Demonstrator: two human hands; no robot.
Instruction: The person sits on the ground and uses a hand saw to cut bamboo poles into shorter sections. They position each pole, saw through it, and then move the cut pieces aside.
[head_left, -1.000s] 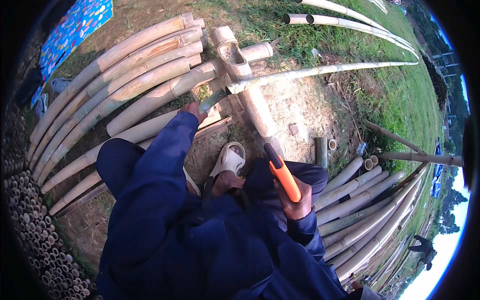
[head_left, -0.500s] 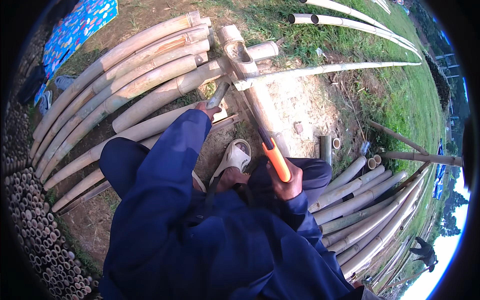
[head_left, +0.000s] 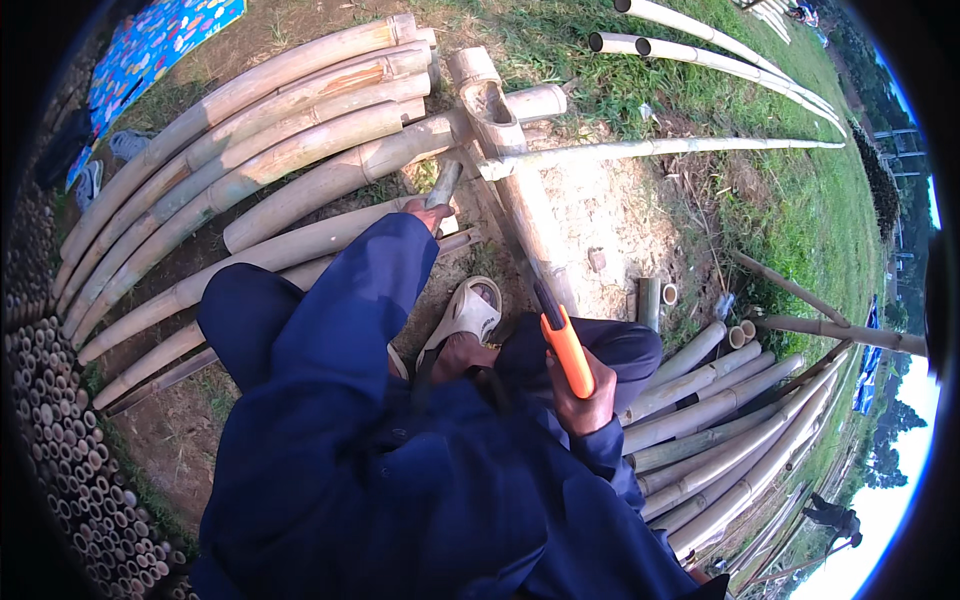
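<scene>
Right hand (head_left: 583, 395) grips orange-handled tool (head_left: 563, 340) (left hand (head_left: 428, 212) on bamboo pole (head_left: 445, 182)).

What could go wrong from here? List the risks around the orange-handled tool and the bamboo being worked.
1. The right hand holds the orange-handled tool against the notched bamboo pole, just above the foot in the white sandal; a slip could reach the foot.
2. The left hand grips a thin piece close to the notch, so it may be caught by a strike.
3. The pole rests on loose bamboo culms and could roll.
</scene>
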